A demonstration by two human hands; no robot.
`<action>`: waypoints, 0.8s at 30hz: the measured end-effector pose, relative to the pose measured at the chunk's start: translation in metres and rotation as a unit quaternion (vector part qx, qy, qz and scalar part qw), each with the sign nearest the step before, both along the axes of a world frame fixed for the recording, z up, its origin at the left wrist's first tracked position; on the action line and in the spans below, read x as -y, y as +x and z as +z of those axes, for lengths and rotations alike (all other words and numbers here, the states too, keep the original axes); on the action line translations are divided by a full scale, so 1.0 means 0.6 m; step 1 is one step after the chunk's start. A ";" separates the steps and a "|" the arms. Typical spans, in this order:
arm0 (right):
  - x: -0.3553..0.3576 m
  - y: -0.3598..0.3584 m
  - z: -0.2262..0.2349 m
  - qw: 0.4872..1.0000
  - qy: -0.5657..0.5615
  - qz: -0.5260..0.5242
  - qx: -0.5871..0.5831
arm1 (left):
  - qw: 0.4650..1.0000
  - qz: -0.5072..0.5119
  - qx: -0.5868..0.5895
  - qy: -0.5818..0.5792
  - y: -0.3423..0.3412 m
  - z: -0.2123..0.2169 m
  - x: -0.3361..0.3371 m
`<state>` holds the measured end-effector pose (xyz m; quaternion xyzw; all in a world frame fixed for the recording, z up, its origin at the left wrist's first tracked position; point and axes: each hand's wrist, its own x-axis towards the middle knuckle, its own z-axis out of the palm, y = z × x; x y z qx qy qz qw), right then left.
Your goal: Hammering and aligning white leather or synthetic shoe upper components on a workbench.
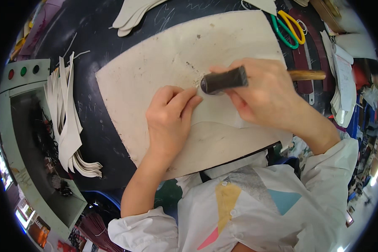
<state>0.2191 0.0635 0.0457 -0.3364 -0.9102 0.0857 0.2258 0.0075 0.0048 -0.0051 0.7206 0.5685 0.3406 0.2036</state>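
My right hand [266, 90] is wrapped round a hammer with a dark metal head [224, 80]; the end of its wooden handle [308, 75] sticks out to the right of the fist. The hammer's face is at or just above a cream, leather-like piece [210, 111] lying on a large pale board [155, 75]. My left hand [170, 111] pinches that piece's edge with thumb and forefinger, right beside the hammer head. Whether the face touches the piece, I cannot tell. Part of the piece is hidden under my right hand.
A stack of cream cut pieces [67, 122] lies left on the black table [94, 105], with more cream pieces [136, 14] at the far edge. Scissors with green and yellow handles [289, 30] lie far right, near papers [343, 80]. A grey machine box [27, 75] stands at the left.
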 end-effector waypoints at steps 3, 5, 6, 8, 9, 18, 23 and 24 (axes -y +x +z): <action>-0.007 -0.006 0.005 0.999 -0.031 0.004 0.043 | 0.995 -0.053 -0.044 0.070 -0.013 -0.006 0.006; -0.016 -0.011 0.012 0.997 -0.045 0.018 0.052 | 0.989 -0.077 -0.085 0.097 -0.019 -0.008 0.008; -0.019 -0.016 0.017 0.997 -0.055 0.018 0.049 | 0.985 -0.085 -0.100 0.115 -0.019 -0.011 0.008; -0.019 -0.026 0.030 0.996 -0.070 0.017 0.043 | 0.974 -0.103 -0.132 0.153 -0.016 -0.013 0.007; -0.018 -0.027 0.027 0.996 -0.055 0.027 0.058 | 0.979 -0.102 -0.112 0.137 -0.018 -0.011 0.007; -0.017 -0.043 0.019 0.999 -0.028 0.028 0.036 | 0.974 -0.089 -0.126 0.165 -0.035 -0.018 0.027; -0.019 -0.042 0.013 0.999 -0.019 0.024 0.040 | 0.992 -0.068 -0.081 0.068 -0.043 -0.005 0.041; -0.018 -0.048 0.020 0.999 -0.001 0.016 0.045 | 0.993 -0.064 -0.073 0.065 -0.044 -0.006 0.042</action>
